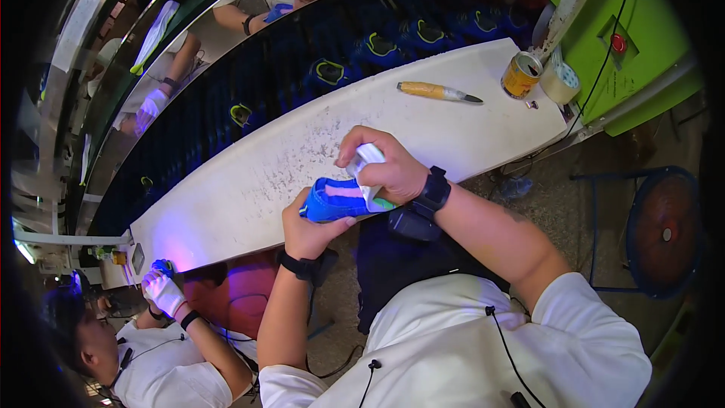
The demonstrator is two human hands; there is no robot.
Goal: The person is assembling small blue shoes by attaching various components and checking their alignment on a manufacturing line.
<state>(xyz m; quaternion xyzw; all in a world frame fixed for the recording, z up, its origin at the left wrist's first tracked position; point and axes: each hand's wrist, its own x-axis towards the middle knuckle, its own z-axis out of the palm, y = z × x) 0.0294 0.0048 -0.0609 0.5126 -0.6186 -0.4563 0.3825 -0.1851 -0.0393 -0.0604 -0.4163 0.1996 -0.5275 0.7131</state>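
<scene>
A blue shoe (330, 207) with a pinkish inside is held above the near edge of the white table. My left hand (308, 228) wraps around one end of it, thumb along the near side. At the shoe's other end, my right hand (399, 171) pinches a crumpled white piece (368, 156), paper or thin cloth; I cannot tell which. The lower part of the white piece reaches the shoe opening. A patch of green shows on the shoe beneath my right hand.
The white worktop (272, 159) carries a tan-handled brush-like tool (438, 91), a yellow can (521, 75) and a tape roll (559, 81). Beyond it, blue shoes (329, 72) line a dark conveyor. Co-workers work at left and across. A fan (664, 233) stands right.
</scene>
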